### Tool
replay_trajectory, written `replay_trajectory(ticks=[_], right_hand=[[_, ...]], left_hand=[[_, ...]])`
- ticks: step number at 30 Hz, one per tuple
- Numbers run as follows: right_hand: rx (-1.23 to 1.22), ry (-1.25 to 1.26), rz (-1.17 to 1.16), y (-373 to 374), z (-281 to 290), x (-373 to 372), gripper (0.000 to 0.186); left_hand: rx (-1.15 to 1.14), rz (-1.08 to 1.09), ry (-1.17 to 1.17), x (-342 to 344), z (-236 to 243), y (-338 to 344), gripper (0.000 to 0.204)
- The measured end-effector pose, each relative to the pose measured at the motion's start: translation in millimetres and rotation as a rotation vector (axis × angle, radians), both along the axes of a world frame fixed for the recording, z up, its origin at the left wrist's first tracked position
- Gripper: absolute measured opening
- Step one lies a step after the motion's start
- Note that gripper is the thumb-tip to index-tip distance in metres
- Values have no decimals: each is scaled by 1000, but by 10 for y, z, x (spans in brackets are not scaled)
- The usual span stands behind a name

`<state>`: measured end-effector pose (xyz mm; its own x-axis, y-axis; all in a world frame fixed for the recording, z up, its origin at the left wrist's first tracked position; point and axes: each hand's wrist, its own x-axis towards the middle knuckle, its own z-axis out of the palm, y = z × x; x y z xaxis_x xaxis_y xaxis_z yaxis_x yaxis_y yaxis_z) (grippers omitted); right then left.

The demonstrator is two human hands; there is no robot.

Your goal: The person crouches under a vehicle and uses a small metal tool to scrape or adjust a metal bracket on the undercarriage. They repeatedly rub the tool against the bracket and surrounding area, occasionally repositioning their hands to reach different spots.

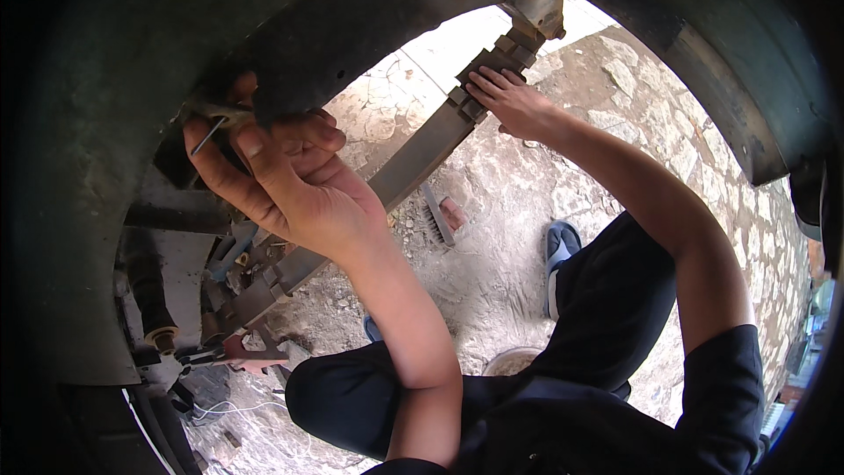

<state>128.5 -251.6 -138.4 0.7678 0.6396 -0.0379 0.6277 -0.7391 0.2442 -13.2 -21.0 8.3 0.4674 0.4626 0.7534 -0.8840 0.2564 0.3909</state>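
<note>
Up under a dark metal wheel arch, my left hand is curled with its fingers closed round a small metal fitting, from which a thin pin points down and left; part of the fitting is hidden behind the fingers. A long steel leaf spring runs diagonally below it. My right hand lies with fingers stretched out on the clamped upper section of that spring, near the bracket at its top end.
A wire brush lies on the rough stone ground below the spring. A dark cylindrical part, metal pieces and white wires are at lower left. My knees and sandalled foot are below; a bowl sits between my legs.
</note>
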Motion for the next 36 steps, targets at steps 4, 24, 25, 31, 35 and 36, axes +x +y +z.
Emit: replay_trajectory(ticks=[4,24,25,31,35,36], right_hand=[[9,76,-13,34,92,-29,98],[-41,-53,15,-187,75,140,87],[-36,-67,10,-153,53,105,84],[37,-45,57,-184,86,94,82],[-64,-81,-51,-11,31,-38,75],[-36,-25,15,-28,25,20,69]], left_hand=[[-70,119,27,11,63,-112,49],[121,-151,-83,56,-96,161,46],[129,-143,-73,53,-98,176,46],[156,-162,-91,45,-89,181,47],[187,-139,-72,27,-67,186,47],[199,-137,-72,39,-69,204,47]])
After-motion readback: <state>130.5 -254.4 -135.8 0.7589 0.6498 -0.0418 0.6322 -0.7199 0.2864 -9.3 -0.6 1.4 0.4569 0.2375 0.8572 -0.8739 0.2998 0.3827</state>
